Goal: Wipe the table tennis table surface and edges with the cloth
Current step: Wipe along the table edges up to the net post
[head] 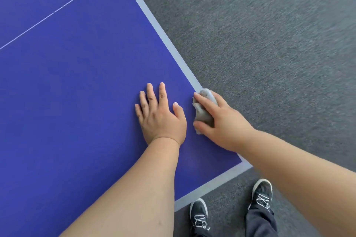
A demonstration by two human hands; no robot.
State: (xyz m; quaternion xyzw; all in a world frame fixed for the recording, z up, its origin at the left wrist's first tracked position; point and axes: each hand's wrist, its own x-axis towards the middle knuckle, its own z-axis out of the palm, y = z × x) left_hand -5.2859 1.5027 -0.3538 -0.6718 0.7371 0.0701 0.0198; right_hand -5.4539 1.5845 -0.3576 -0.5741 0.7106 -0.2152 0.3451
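Note:
The blue table tennis table (pixel 77 86) fills the left of the view, with a pale border stripe along its right side and near end. A grey bunched cloth (pixel 204 109) lies on the table's right edge near the corner. My right hand (pixel 221 121) grips the cloth between thumb and fingers and presses it onto the border stripe. My left hand (pixel 159 115) lies flat on the blue surface just left of the cloth, fingers spread and straight, holding nothing.
Grey carpet floor (pixel 269 44) surrounds the table on the right and below. The table's corner (pixel 246 165) is close to my body. My two dark shoes (pixel 262 194) stand on the carpet just beyond the near end. A thin white centre line (pixel 57 9) crosses the table's upper left.

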